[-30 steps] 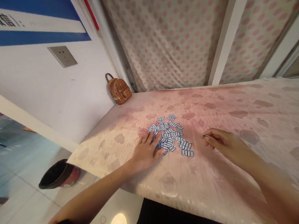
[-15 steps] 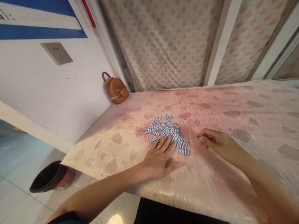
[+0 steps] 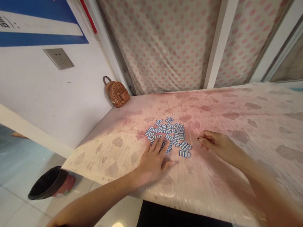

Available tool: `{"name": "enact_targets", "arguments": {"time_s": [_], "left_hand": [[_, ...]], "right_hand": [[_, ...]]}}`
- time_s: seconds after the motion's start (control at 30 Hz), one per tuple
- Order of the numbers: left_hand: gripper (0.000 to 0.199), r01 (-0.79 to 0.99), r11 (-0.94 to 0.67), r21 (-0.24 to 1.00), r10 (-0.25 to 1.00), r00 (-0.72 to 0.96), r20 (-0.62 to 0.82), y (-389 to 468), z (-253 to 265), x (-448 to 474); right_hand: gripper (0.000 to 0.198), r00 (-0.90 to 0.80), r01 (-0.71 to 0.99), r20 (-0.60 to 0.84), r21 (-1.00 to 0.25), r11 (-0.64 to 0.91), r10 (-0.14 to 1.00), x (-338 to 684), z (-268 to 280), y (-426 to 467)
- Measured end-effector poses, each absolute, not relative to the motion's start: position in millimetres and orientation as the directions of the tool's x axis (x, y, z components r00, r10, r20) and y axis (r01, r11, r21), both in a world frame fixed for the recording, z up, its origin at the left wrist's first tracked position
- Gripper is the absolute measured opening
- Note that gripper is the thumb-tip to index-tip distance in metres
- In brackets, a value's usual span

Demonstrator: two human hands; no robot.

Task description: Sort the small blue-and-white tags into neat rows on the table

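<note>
A loose heap of small white labels with blue borders lies on the pink patterned tablecloth, some overlapping and joined in short strips. My left hand rests flat with fingers spread, its fingertips over the near side of the heap and hiding part of it. To the right of the heap, my right hand is held close above the cloth with its fingers curled and thumb pressed to the forefinger. Whatever may be in that pinch is too small to name.
At the table's back left corner a small brown backpack-shaped bag leans against the wall. A dark bin stands on the floor to the left. A polka-dot curtain hangs behind the table, and a wall socket is at left.
My left hand has shifted slightly left over the heap, and some labels by its fingertips now lie differently. My right hand keeps its pinch in nearly the same place.
</note>
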State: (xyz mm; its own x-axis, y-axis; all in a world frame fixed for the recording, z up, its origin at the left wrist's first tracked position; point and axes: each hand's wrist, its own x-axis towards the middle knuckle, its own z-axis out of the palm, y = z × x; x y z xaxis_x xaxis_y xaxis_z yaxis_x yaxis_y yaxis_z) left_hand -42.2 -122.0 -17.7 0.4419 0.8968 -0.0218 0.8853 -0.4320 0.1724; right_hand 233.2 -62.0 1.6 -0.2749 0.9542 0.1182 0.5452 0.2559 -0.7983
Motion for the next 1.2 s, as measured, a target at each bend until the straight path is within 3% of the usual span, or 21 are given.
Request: {"name": "enact_targets", "arguments": {"time_s": [0.13, 0.27, 0.57, 0.73, 1.0, 1.2], "left_hand": [[0.074, 0.703, -0.673, 0.231, 0.714, 0.698, -0.045, -139.7, -12.3, -33.2], [0.078, 0.617, -0.738, 0.272, 0.626, 0.777, -0.063, -125.3, -15.3, -7.7], [0.082, 0.676, -0.693, 0.249, 0.694, 0.720, -0.024, -98.7, -11.6, 1.9], [0.081, 0.862, -0.466, 0.201, 0.869, 0.489, -0.081, -146.6, -16.3, -43.8], [0.084, 0.841, -0.496, 0.215, 0.846, 0.524, -0.098, -124.1, -17.8, -28.2], [0.078, 0.874, -0.456, 0.171, 0.886, 0.463, -0.006, -122.4, -7.3, -29.2]], "right_hand": [[0.035, -0.441, 0.462, 0.009, -0.855, 0.235, 0.897, 229.1, 3.4, -67.1], [0.033, -0.394, 0.521, 0.059, -0.808, 0.275, 0.917, 229.8, 0.0, -64.5], [0.032, -0.235, 0.480, 0.104, -0.852, 0.208, 0.966, 238.6, -3.6, -55.1], [0.029, -0.191, 0.482, 0.148, -0.847, 0.224, 0.970, 235.7, -2.6, -55.9], [0.026, -0.147, 0.449, 0.121, -0.876, 0.175, 0.982, 238.2, -5.2, -49.8], [0.024, -0.018, 0.519, 0.225, -0.831, 0.202, 0.974, 244.4, -13.8, -41.4]]}}
